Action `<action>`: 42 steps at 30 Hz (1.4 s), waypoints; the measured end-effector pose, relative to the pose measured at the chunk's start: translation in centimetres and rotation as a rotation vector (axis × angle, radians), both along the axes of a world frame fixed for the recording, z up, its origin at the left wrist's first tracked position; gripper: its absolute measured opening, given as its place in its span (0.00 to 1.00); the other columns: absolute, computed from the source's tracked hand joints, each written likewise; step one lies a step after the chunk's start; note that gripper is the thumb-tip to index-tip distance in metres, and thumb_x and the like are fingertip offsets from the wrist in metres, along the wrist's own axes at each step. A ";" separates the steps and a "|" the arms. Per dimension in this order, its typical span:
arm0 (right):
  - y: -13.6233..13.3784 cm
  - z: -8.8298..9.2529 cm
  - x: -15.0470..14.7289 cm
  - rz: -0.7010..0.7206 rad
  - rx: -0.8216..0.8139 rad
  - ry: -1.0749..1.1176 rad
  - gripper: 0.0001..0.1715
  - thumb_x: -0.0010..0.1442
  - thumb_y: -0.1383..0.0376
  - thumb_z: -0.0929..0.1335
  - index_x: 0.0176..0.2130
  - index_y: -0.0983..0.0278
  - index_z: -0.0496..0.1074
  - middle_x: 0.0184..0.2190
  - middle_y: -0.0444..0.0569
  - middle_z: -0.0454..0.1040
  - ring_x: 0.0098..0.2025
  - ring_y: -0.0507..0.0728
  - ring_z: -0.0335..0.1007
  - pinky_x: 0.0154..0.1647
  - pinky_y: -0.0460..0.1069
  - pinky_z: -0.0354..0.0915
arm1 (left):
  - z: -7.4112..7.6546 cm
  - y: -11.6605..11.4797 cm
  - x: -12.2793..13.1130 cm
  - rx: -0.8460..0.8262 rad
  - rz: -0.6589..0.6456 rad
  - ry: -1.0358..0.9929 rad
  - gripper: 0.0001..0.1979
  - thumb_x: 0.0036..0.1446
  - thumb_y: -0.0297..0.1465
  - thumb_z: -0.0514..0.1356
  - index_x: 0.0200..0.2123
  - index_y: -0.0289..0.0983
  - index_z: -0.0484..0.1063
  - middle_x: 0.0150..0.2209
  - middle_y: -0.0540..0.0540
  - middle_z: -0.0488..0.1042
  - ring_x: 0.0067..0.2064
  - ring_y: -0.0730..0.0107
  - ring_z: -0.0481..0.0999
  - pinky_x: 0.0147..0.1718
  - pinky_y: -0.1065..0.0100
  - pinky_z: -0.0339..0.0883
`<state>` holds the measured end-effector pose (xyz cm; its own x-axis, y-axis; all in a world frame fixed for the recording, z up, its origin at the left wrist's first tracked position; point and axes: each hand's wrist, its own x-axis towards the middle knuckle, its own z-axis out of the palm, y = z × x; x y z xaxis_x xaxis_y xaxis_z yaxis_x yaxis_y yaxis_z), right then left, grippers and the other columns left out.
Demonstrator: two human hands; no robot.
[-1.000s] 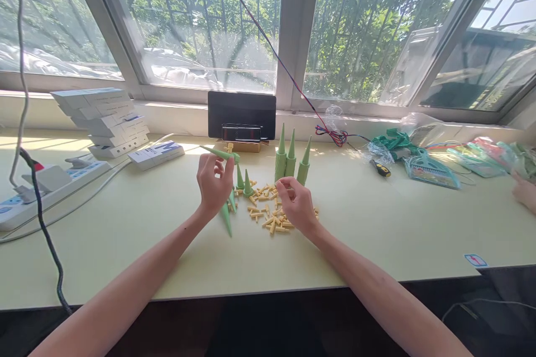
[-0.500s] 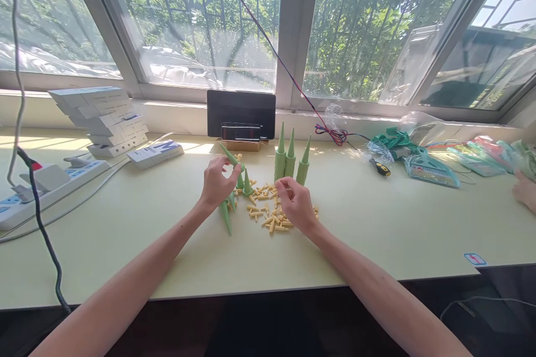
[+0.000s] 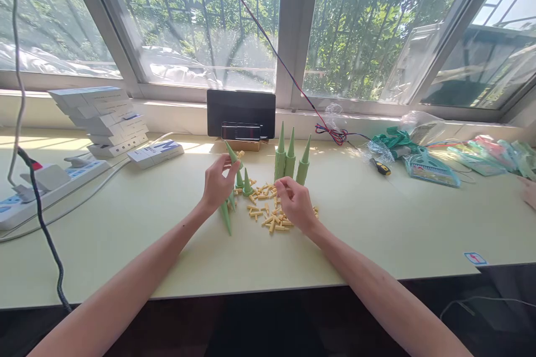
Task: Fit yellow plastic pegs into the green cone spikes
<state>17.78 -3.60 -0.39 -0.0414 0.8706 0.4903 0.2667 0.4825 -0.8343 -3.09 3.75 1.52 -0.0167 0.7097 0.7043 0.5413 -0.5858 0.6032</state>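
Observation:
My left hand (image 3: 218, 180) is closed around a green pointed cone (image 3: 231, 152), tilted with its tip up and to the left. A small yellow peg (image 3: 240, 154) shows beside that cone. My right hand (image 3: 296, 201) is closed, thumb and fingers pinched together; whatever they hold is hidden. It hovers by a loose pile of yellow pegs (image 3: 272, 227). Behind it stand several upright green cylinders topped with cones (image 3: 290, 159). Between the hands, a green cone (image 3: 247, 184) stands on its base. Another green cone (image 3: 226, 217) lies under my left hand.
A dark tablet (image 3: 241, 109) and a phone (image 3: 240, 131) lean at the window. White boxes (image 3: 111, 120) and a power strip (image 3: 54, 192) are on the left. A yellow-black tool (image 3: 380, 167) and bagged items (image 3: 431, 167) lie right, near another person's hand (image 3: 528, 192).
My left hand has turned the green cone more upright and shifted slightly. My right hand stays almost still. The other person's hand at the right edge has moved farther right.

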 end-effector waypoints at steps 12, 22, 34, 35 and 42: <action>-0.1 0.1 0.0 0.027 -0.023 -0.001 0.20 0.67 0.51 0.60 0.33 0.63 0.66 0.24 0.42 0.64 0.18 0.48 0.55 0.18 0.44 0.51 | 0.1 -0.3 0.1 -0.086 -0.043 -0.019 0.12 0.62 0.42 0.57 0.39 0.39 0.70 0.36 0.47 0.78 0.37 0.64 0.81 0.43 0.63 0.76; -0.1 0.2 -0.1 0.037 -0.051 -0.017 0.21 0.67 0.50 0.60 0.34 0.63 0.67 0.24 0.42 0.64 0.18 0.48 0.56 0.18 0.45 0.53 | -0.8 0.6 -0.3 -0.187 0.067 0.093 0.12 0.58 0.41 0.58 0.35 0.38 0.71 0.35 0.45 0.79 0.35 0.63 0.80 0.38 0.64 0.75; 0.1 0.0 0.0 0.036 -0.042 -0.051 0.21 0.67 0.50 0.60 0.33 0.63 0.69 0.22 0.42 0.64 0.20 0.49 0.57 0.20 0.45 0.53 | -0.6 0.4 -0.2 -0.199 0.090 0.095 0.12 0.56 0.41 0.60 0.36 0.38 0.72 0.36 0.43 0.80 0.38 0.60 0.80 0.41 0.60 0.76; 0.1 0.0 0.0 0.035 -0.041 -0.055 0.21 0.67 0.50 0.60 0.33 0.63 0.69 0.22 0.42 0.64 0.20 0.49 0.58 0.20 0.45 0.54 | -0.5 0.3 -0.1 -0.198 0.088 0.086 0.12 0.56 0.41 0.60 0.37 0.38 0.71 0.36 0.43 0.80 0.39 0.59 0.80 0.42 0.59 0.76; 0.2 0.0 0.0 0.004 -0.036 -0.078 0.20 0.66 0.51 0.61 0.33 0.63 0.69 0.22 0.42 0.65 0.20 0.50 0.58 0.21 0.45 0.55 | 0.5 -1.2 0.6 0.146 0.222 0.067 0.14 0.55 0.35 0.60 0.44 0.38 0.68 0.45 0.41 0.74 0.48 0.58 0.74 0.46 0.58 0.72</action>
